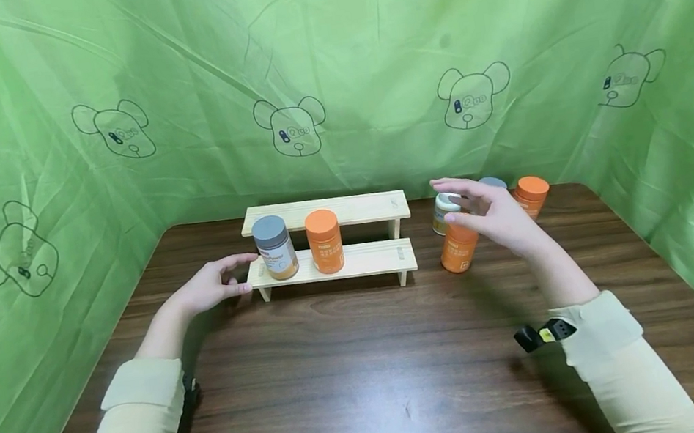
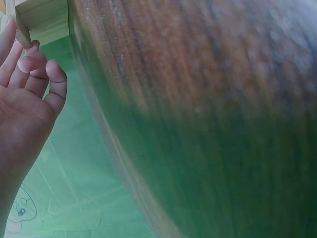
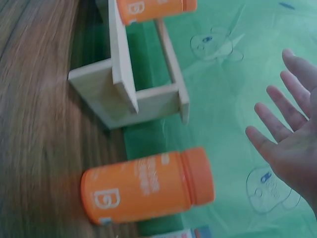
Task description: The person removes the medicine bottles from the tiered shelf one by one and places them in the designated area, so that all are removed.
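A two-tier wooden display rack (image 1: 331, 263) stands on the table. On its lower step are a grey-lidded jar (image 1: 276, 250) and an orange bottle (image 1: 325, 243). My left hand (image 1: 207, 286) holds the left end of that step between thumb and fingers; the left wrist view shows the fingers (image 2: 34, 64) bent at the board's corner. My right hand (image 1: 492, 214) hovers right of the rack with fingers spread, holding nothing. Below it stands another orange bottle (image 1: 458, 251), seen apart from the hand in the right wrist view. A white-lidded jar (image 1: 441, 220) is just behind.
Behind the right hand stand a third orange bottle (image 1: 531, 195) and a container with a grey lid (image 1: 492, 183), mostly hidden. Green cloth (image 1: 365, 58) with bear-face drawings hangs around the back and sides of the dark wooden table (image 1: 343, 380).
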